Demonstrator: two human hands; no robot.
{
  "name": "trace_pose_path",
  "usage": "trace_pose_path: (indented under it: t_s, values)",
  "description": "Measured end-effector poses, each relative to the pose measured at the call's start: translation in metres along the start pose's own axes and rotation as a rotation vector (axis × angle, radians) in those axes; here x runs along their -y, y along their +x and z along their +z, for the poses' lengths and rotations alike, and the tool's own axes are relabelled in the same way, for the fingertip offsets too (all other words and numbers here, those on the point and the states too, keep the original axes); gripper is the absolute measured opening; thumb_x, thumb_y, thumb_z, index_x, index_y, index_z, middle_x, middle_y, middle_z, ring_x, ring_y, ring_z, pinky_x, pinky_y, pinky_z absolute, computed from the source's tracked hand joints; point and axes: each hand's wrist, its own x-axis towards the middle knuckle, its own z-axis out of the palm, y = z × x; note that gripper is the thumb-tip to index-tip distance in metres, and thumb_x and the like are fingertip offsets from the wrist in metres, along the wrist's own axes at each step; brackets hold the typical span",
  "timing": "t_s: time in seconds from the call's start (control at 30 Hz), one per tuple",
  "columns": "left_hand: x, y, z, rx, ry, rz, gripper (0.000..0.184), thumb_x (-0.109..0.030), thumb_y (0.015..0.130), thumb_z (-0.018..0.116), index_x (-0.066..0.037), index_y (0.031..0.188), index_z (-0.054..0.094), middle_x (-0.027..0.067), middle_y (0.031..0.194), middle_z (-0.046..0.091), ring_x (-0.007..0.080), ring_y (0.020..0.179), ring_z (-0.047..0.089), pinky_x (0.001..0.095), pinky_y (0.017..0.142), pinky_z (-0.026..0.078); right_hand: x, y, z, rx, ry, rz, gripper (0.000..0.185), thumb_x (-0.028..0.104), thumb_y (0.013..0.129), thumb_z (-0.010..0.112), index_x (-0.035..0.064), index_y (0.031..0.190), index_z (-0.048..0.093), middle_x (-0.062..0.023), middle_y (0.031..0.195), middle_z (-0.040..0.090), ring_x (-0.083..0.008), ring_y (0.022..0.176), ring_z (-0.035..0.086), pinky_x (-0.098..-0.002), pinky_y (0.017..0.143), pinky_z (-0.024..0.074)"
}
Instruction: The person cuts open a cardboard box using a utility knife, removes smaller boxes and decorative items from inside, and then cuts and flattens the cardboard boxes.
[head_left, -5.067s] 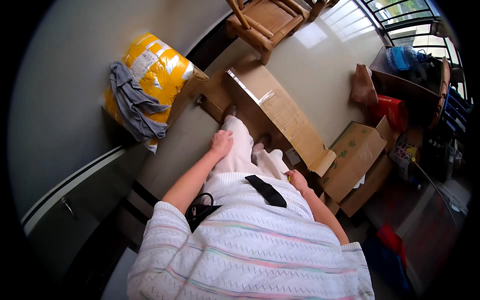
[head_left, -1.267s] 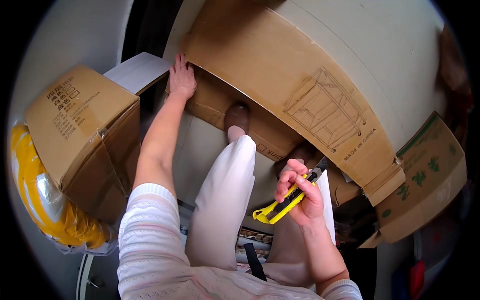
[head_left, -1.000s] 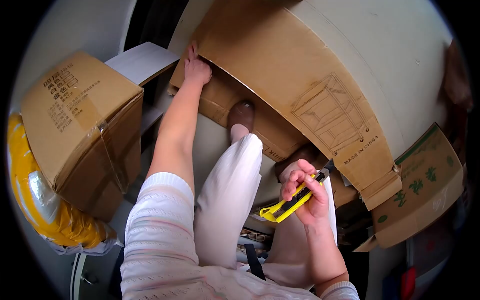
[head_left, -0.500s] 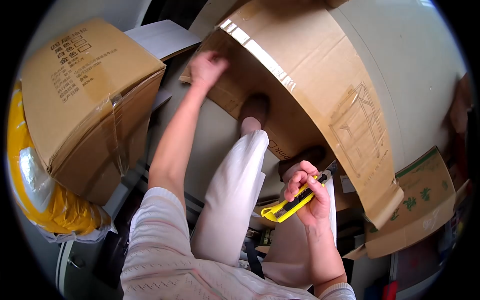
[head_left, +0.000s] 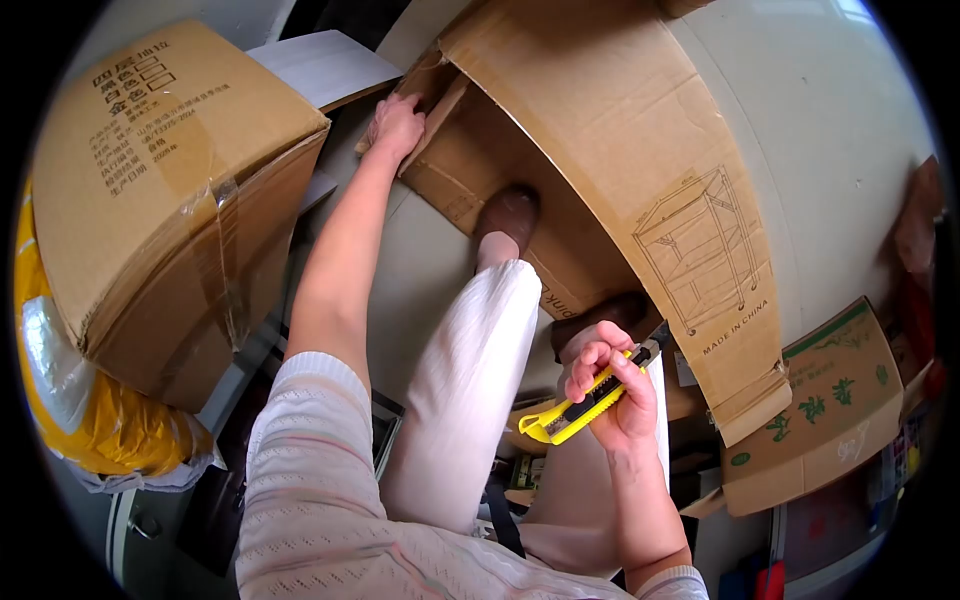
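On the left, my left hand (head_left: 396,127) is closed at the near end of a long open cardboard box, its fingers on a raised flap (head_left: 438,118). The fingertips are partly hidden. The box's long side panel (head_left: 620,110) carries a printed rack drawing and the words MADE IN CHINA. My right hand (head_left: 622,400) grips a yellow and black utility knife (head_left: 585,405), held over my right leg with the blade end pointing up and right. Both my brown shoes (head_left: 508,215) rest on the box's inner cardboard.
A taped carton (head_left: 150,130) stands at the left above a yellow wrapped package (head_left: 130,430). Behind it lies a white board (head_left: 325,68). An open carton with green print (head_left: 815,420) sits at the right, near red items. Pale floor tiles (head_left: 800,170) show beyond the box.
My left hand has moved from above the box's inside to its end flap, which now stands raised. The long side panel has tilted, showing its drawing more fully. My right hand still holds the knife.
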Motion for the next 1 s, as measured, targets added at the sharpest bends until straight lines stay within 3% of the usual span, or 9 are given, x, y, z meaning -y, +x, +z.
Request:
trace_pose_path:
  t_s: [0.13, 0.27, 0.5, 0.53, 0.57, 0.6, 0.73, 0.83, 1.0]
  values:
    - [-0.008, 0.010, 0.009, -0.252, 0.007, 0.076, 0.066, -0.010, 0.070, 0.061, -0.013, 0.130, 0.033, 0.0117, 0.127, 0.041, 0.0312, 0.120, 0.034, 0.0397, 0.095, 0.035, 0.000, 0.001, -0.005, 0.042, 0.046, -0.008, 0.031, 0.013, 0.083, 0.056, 0.0048, 0.112, 0.048, -0.0119, 0.086, 0.060, -0.0210, 0.064, 0.056, -0.0324, 0.058, 0.0444]
    - [-0.014, 0.034, 0.002, -0.111, -0.029, 0.092, 0.075, -0.005, 0.067, 0.061, -0.010, 0.133, 0.025, 0.0144, 0.122, 0.047, 0.0311, 0.113, 0.044, 0.0396, 0.092, 0.040, -0.002, 0.001, -0.012, 0.067, 0.044, 0.010, 0.034, 0.012, 0.084, 0.055, 0.0044, 0.116, 0.050, -0.0129, 0.088, 0.060, -0.0216, 0.065, 0.056, -0.0325, 0.058, 0.0444]
    - [-0.034, 0.047, 0.005, -0.140, 0.047, -0.083, 0.039, -0.007, 0.076, 0.053, -0.012, 0.115, 0.050, 0.0145, 0.102, 0.060, 0.0315, 0.097, 0.057, 0.0426, 0.078, 0.047, 0.006, -0.001, -0.001, 0.009, 0.037, 0.060, 0.033, 0.012, 0.083, 0.057, 0.0010, 0.114, 0.050, -0.0111, 0.086, 0.060, -0.0173, 0.064, 0.057, -0.0278, 0.058, 0.0455]
    - [-0.014, 0.055, 0.025, -0.176, -0.534, -0.206, 0.038, -0.008, 0.077, 0.053, -0.009, 0.114, 0.052, 0.0149, 0.097, 0.060, 0.0314, 0.090, 0.057, 0.0424, 0.078, 0.046, 0.006, -0.001, -0.005, 0.011, 0.033, 0.075, 0.033, 0.012, 0.083, 0.056, 0.0017, 0.114, 0.050, -0.0114, 0.087, 0.060, -0.0186, 0.065, 0.057, -0.0291, 0.059, 0.0454]
    - [-0.020, 0.035, 0.019, -0.530, -0.084, 0.093, 0.030, -0.010, 0.079, 0.051, -0.006, 0.108, 0.055, 0.0141, 0.092, 0.060, 0.0287, 0.082, 0.058, 0.0394, 0.074, 0.046, 0.005, -0.001, -0.007, 0.019, 0.026, 0.097, 0.033, 0.012, 0.084, 0.055, 0.0024, 0.115, 0.050, -0.0117, 0.087, 0.060, -0.0200, 0.065, 0.057, -0.0305, 0.060, 0.0454]
    - [-0.045, 0.005, 0.003, -0.619, -0.194, 0.212, 0.024, -0.012, 0.080, 0.051, -0.006, 0.102, 0.058, 0.0121, 0.089, 0.060, 0.0257, 0.080, 0.058, 0.0353, 0.072, 0.046, 0.006, -0.002, -0.006, 0.031, 0.067, 0.091, 0.033, 0.011, 0.083, 0.057, -0.0007, 0.113, 0.050, -0.0091, 0.086, 0.060, -0.0145, 0.065, 0.056, -0.0252, 0.056, 0.0449]
    - [-0.138, -0.088, -0.033, -0.465, -0.375, 0.625, 0.017, -0.008, 0.080, 0.057, -0.005, 0.096, 0.061, 0.0091, 0.097, 0.058, 0.0230, 0.090, 0.054, 0.0302, 0.079, 0.044, -0.005, -0.006, -0.011, 0.059, 0.091, 0.101, 0.030, 0.013, 0.084, 0.057, 0.0030, 0.113, 0.051, -0.0071, 0.087, 0.061, -0.0121, 0.066, 0.056, -0.0234, 0.056, 0.0453]
    - [-0.200, -0.121, -0.015, -0.148, -0.044, 0.957, 0.056, -0.029, 0.070, 0.068, -0.013, 0.121, 0.050, 0.0123, 0.138, 0.032, 0.0318, 0.129, 0.024, 0.0488, 0.102, 0.023, -0.006, -0.010, -0.012, 0.071, 0.100, 0.099, 0.031, 0.014, 0.085, 0.057, 0.0038, 0.114, 0.051, -0.0065, 0.087, 0.060, -0.0113, 0.066, 0.056, -0.0230, 0.056, 0.0448]
    - [-0.262, -0.087, 0.029, 0.079, 0.363, 1.056, 0.107, -0.040, 0.051, 0.079, -0.026, 0.139, 0.021, 0.0099, 0.147, 0.002, 0.0351, 0.134, 0.003, 0.0575, 0.102, 0.018, 0.002, -0.020, -0.023, 0.061, 0.117, 0.078, 0.032, 0.015, 0.084, 0.058, 0.0034, 0.113, 0.050, -0.0064, 0.087, 0.059, -0.0111, 0.066, 0.056, -0.0230, 0.055, 0.0441]
